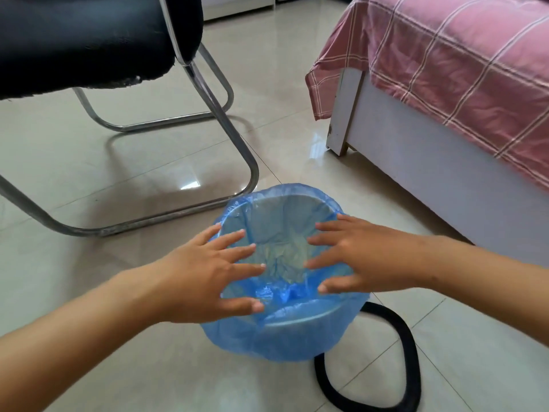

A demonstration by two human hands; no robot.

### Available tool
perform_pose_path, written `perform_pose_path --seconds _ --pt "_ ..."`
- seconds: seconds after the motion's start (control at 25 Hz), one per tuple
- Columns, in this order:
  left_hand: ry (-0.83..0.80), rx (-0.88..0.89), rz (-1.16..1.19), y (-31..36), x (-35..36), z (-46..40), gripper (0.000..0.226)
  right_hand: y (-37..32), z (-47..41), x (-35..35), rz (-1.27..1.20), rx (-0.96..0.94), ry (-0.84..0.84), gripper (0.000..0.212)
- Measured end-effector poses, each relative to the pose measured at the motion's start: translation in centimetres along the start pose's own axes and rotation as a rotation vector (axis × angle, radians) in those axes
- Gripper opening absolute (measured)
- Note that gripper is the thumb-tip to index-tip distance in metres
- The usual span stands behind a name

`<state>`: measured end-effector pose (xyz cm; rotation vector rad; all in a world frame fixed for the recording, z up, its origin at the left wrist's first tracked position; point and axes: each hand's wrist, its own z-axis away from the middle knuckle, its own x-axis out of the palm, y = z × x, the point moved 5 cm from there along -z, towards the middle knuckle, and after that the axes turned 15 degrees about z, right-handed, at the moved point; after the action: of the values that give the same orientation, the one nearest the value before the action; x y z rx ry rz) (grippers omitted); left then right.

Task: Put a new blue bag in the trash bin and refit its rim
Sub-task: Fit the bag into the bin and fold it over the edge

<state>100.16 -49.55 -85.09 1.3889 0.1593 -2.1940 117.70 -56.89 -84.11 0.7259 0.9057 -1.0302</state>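
Nearest the camera, two bare forearms reach forward over a glossy, pale tiled floor. The left hand and the right hand hover flat with fingers spread wide, palms down, over the mouth of a round trash bin; neither hand is closed on anything, and whether the fingertips touch the plastic cannot be told. The two hands are apart, one at each side of the opening.

A thin, translucent blue bag lines the bin, its top folded out and down over the lip so that crinkled film skirts the outer wall. Inside, the plastic sags in soft wrinkles toward the bottom.

Just to the right of the bin and partly behind it, a black hoop-shaped rim lies flat on the floor, off the bin, matte and bent into an uneven loop.

Farther back on the left stands a chair with a black padded seat on a bent chrome tube frame. On the right is a white bed draped with a pink plaid sheet.
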Motion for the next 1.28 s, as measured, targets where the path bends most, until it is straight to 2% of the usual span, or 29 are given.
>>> perform_pose_path --seconds 0.08,0.12,0.2,0.28,0.36,0.4,0.44,0.52,0.56,0.64,0.72,0.76,0.8,0.84,0.88,0.92,1.0,1.08,1.12,1.16,1.2,1.24,1.28 --pt "-0.109 -0.034 -0.091 -0.8 0.9 0.5 0.096 -0.6 0.0 1.1 0.189 -0.037 -0.135 0.041" --pt "-0.177 -0.073 -0.150 -0.8 1.7 -0.1 0.090 -1.2 -0.8 2.0 0.253 -0.027 -0.247 0.041" --pt "-0.296 -0.198 -0.289 -0.6 2.7 -2.5 0.064 -2.0 -3.8 3.6 0.393 0.033 -0.466 0.040" --pt "-0.438 -0.267 -0.381 0.2 3.4 -4.6 0.053 -2.1 -6.5 5.0 0.440 0.069 -0.570 0.042" --pt "-0.446 -0.264 -0.318 0.4 4.5 -5.9 0.050 -1.6 -7.8 7.2 0.395 0.089 -0.639 0.043" --pt "-0.385 -0.267 -0.203 0.4 5.1 -6.4 0.051 -1.5 -8.1 8.0 0.384 0.082 -0.626 0.043" --pt "-0.372 -0.276 -0.098 0.5 5.7 -6.5 0.051 -1.6 -8.2 8.3 0.375 0.055 -0.575 0.041" --pt "-0.302 -0.125 -0.104 0.9 5.1 -6.2 0.044 -2.1 -7.5 6.7 0.287 -0.028 -0.340 0.036" --pt "-0.192 -0.062 -0.098 0.9 4.0 -5.4 0.041 -2.3 -6.6 4.9 0.208 -0.069 -0.174 0.033" --pt "0.076 0.124 -0.053 0.7 0.9 -3.1 0.053 -1.3 -3.8 1.5 0.063 -0.104 0.088 0.029" --pt "0.246 0.239 -0.095 -0.8 -0.8 -0.9 0.053 0.4 -0.7 0.0 0.138 -0.038 0.345 0.026" --pt "0.312 0.269 -0.141 -1.4 -0.7 0.5 0.051 1.1 0.4 0.0 0.196 0.034 0.405 0.028" --pt "0.333 0.269 -0.157 -2.2 0.2 1.5 0.054 1.7 0.9 0.6 0.204 0.105 0.335 0.032" --pt "0.315 0.247 -0.168 -2.5 1.3 1.7 0.062 1.9 0.8 1.8 0.181 0.154 0.189 0.037" --pt "0.225 0.195 -0.153 -2.7 2.3 1.3 0.071 2.0 0.2 3.0 0.136 0.182 0.053 0.042" --pt "0.152 0.146 -0.149 -2.4 2.9 0.4 0.078 1.9 -0.6 3.6 0.118 0.203 -0.013 0.044" --pt "0.061 0.034 -0.137 -1.7 3.3 -1.5 0.078 1.1 -1.8 3.7 0.092 0.232 -0.080 0.042" --pt "0.033 -0.049 -0.078 -1.3 3.1 -2.5 0.067 0.9 -2.0 3.3 -0.022 0.262 -0.008 0.037" --pt "0.108 -0.050 0.023 -1.3 2.6 -2.5 0.066 1.1 -1.7 2.7 -0.108 0.299 0.125 0.037" --pt "0.268 -0.040 0.196 -1.6 1.9 -2.1 0.066 1.5 -1.0 1.9 -0.220 0.361 0.316 0.041" --pt "0.506 -0.041 0.413 -2.3 0.9 -1.4 0.063 2.2 -0.3 1.3 -0.338 0.444 0.507 0.046" --pt "0.746 -0.056 0.622 -3.1 0.3 -0.6 0.057 2.8 0.1 1.2 -0.465 0.522 0.630 0.051" --pt "0.907 -0.116 0.777 -3.9 0.3 -0.3 0.054 3.5 -0.1 1.6 -0.609 0.580 0.664 0.054"
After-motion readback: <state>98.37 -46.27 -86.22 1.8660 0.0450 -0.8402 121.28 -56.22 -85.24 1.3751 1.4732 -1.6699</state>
